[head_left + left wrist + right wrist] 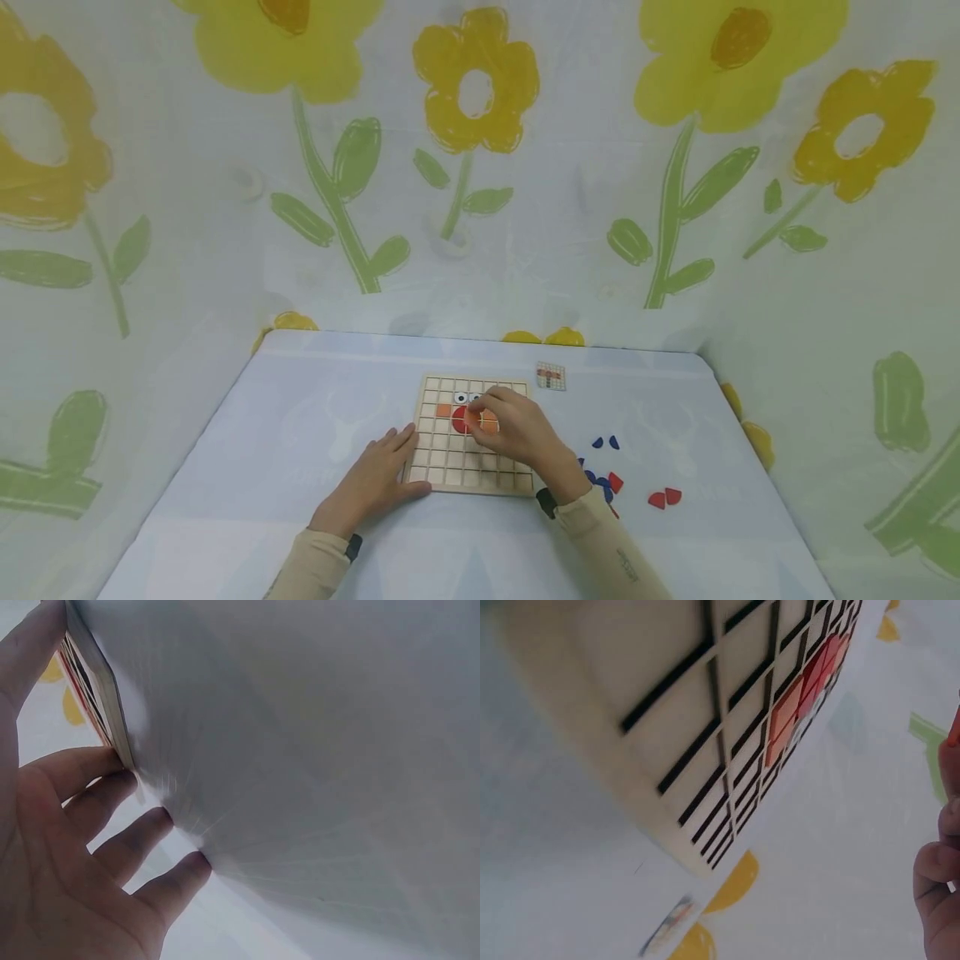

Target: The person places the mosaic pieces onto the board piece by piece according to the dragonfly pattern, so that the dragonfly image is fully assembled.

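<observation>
A wooden grid board (442, 477) lies flat on the table. White eye tiles (461, 398) sit in its cells, with red pieces (458, 420) below them and orange tiles (444, 410) to the sides. At the board's left edge rests my left hand (378, 477), fingers spread and thumb near the front corner; the left wrist view has the fingertips against the board's side (112, 697). Over the board, my right hand (521, 429) pinches a small orange piece (955, 731) between thumb and fingers. That piece is mostly cut off at the right wrist view's edge.
A small patterned card (551, 376) lies behind the board, to its right. Loose blue pieces (600, 482) and red pieces (672, 497) are scattered right of the board, partly behind the right forearm. Flower-printed cloth walls (525, 250) rise behind the table and on both sides.
</observation>
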### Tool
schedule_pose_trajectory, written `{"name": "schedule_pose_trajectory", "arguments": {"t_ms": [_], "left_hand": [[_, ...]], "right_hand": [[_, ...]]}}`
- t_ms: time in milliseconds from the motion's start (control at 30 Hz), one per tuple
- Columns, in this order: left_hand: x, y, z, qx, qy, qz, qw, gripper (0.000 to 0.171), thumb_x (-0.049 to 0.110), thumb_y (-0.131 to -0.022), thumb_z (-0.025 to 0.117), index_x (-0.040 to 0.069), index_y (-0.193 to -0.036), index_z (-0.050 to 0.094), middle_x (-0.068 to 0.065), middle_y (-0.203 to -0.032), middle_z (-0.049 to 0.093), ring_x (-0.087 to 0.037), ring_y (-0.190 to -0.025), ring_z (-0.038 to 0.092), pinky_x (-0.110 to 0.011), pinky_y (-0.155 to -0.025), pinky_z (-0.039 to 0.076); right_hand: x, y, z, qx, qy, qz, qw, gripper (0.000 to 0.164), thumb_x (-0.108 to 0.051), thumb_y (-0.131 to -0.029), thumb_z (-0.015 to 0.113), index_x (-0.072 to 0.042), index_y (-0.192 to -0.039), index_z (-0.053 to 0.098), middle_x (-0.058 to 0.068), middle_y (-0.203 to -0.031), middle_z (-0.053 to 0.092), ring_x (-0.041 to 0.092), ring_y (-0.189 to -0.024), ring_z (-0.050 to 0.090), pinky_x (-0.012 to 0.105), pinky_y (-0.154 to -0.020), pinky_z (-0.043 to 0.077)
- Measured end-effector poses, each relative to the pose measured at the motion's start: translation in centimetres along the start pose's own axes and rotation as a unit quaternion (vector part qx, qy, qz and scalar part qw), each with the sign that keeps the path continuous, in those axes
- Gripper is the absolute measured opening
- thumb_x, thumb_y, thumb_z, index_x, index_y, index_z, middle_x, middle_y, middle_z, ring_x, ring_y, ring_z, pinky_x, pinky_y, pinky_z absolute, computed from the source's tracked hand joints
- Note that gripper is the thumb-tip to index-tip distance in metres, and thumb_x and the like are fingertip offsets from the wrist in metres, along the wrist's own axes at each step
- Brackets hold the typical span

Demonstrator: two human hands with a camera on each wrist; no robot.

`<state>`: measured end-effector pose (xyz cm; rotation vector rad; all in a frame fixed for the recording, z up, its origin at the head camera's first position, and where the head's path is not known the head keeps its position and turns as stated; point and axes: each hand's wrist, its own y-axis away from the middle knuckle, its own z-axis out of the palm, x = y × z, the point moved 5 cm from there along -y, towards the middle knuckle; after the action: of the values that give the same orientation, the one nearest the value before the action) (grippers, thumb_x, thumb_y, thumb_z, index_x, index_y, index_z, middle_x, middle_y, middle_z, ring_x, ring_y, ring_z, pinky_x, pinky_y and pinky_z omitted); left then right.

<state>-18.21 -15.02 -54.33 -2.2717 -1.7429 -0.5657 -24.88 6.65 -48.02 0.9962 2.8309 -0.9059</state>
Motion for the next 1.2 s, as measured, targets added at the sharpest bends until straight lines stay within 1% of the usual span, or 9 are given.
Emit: {"name": "schedule_pose_trajectory", "arguments": {"t_ms": [133, 267, 333, 467, 633, 800, 1000, 1200], "left_hand": [[-0.1, 0.0, 0.0, -0.004, -0.005, -0.005, 1.0, 0.093, 0.056, -0.085, 0.076, 0.003, -0.153, 0.043, -0.011, -0.162, 0.035, -0.04, -0.148, 0.03, -0.059, -0.119, 0.027], [-0.1, 0.0, -0.1, -0.006, -0.001, -0.006, 1.0, 0.093, 0.056, -0.085, 0.076, 0.002, -0.153, 0.043, -0.012, -0.162, 0.035, -0.041, -0.148, 0.03, -0.059, -0.119, 0.027], [-0.1, 0.0, -0.2, -0.008, -0.001, -0.006, 0.9999, 0.093, 0.056, -0.085, 0.076, 0.002, -0.153, 0.043, -0.012, -0.162, 0.034, -0.041, -0.148, 0.03, -0.059, -0.119, 0.027], [0.0, 0.2, -0.3, -0.007, 0.007, -0.005, 0.9999, 0.092, 0.055, -0.085, 0.076, 0.001, -0.153, 0.043, -0.013, -0.162, 0.034, -0.042, -0.148, 0.03, -0.06, -0.119, 0.027], [0.1, 0.3, -0.3, -0.001, 0.014, -0.001, 0.9999, 0.093, 0.055, -0.085, 0.076, 0.0, -0.152, 0.043, -0.014, -0.162, 0.034, -0.043, -0.147, 0.03, -0.061, -0.118, 0.027], [0.1, 0.2, -0.3, -0.001, 0.013, 0.0, 0.9999, 0.092, 0.054, -0.086, 0.076, 0.0, -0.152, 0.042, -0.014, -0.162, 0.034, -0.043, -0.148, 0.03, -0.061, -0.119, 0.027], [0.1, 0.1, -0.3, -0.004, 0.011, 0.002, 0.9999, 0.092, 0.054, -0.086, 0.075, 0.0, -0.153, 0.041, -0.014, -0.162, 0.033, -0.042, -0.148, 0.029, -0.06, -0.119, 0.027], [0.1, 0.1, -0.2, -0.001, 0.008, 0.002, 1.0, 0.093, 0.054, -0.086, 0.075, 0.0, -0.153, 0.041, -0.014, -0.162, 0.033, -0.042, -0.148, 0.029, -0.06, -0.119, 0.027]], "right_hand": [[-0.2, -1.3, 1.0, -0.024, -0.002, 0.026, 0.999, 0.022, -0.03, -0.086, 0.081, -0.021, -0.105, 0.076, -0.008, -0.103, 0.07, 0.007, -0.094, 0.066, 0.022, -0.08, 0.058], [-0.5, -2.5, 2.2, -0.065, -0.013, 0.057, 0.996, 0.023, -0.033, -0.088, 0.08, -0.021, -0.108, 0.077, -0.008, -0.104, 0.07, 0.009, -0.092, 0.066, 0.023, -0.077, 0.058], [-0.6, -3.0, 3.0, -0.09, -0.018, 0.07, 0.993, 0.022, -0.033, -0.089, 0.078, -0.021, -0.108, 0.077, -0.009, -0.104, 0.07, 0.009, -0.091, 0.065, 0.021, -0.075, 0.056], [-0.6, -3.7, 4.7, -0.138, -0.021, 0.083, 0.987, 0.018, -0.032, -0.093, 0.074, -0.021, -0.107, 0.077, -0.01, -0.101, 0.069, 0.007, -0.085, 0.064, 0.019, -0.07, 0.053], [-0.8, -4.2, 5.8, -0.183, 0.001, 0.096, 0.979, 0.016, -0.034, -0.093, 0.074, -0.022, -0.103, 0.077, -0.011, -0.094, 0.067, 0.003, -0.08, 0.059, 0.021, -0.069, 0.052], [-0.6, -4.2, 6.4, -0.205, 0.014, 0.11, 0.972, 0.016, -0.035, -0.094, 0.073, -0.022, -0.102, 0.077, -0.013, -0.088, 0.062, 0.003, -0.076, 0.055, 0.021, -0.067, 0.051], [-0.3, -4.1, 7.0, -0.216, 0.013, 0.099, 0.971, 0.013, -0.033, -0.094, 0.073, -0.023, -0.101, 0.077, -0.014, -0.081, 0.055, 0.004, -0.07, 0.05, 0.018, -0.06, 0.043], [-0.4, -4.2, 7.0, -0.217, 0.016, 0.093, 0.972, 0.01, -0.032, -0.095, 0.072, -0.025, -0.098, 0.077, -0.014, -0.078, 0.052, 0.004, -0.067, 0.049, 0.017, -0.056, 0.041]]}}
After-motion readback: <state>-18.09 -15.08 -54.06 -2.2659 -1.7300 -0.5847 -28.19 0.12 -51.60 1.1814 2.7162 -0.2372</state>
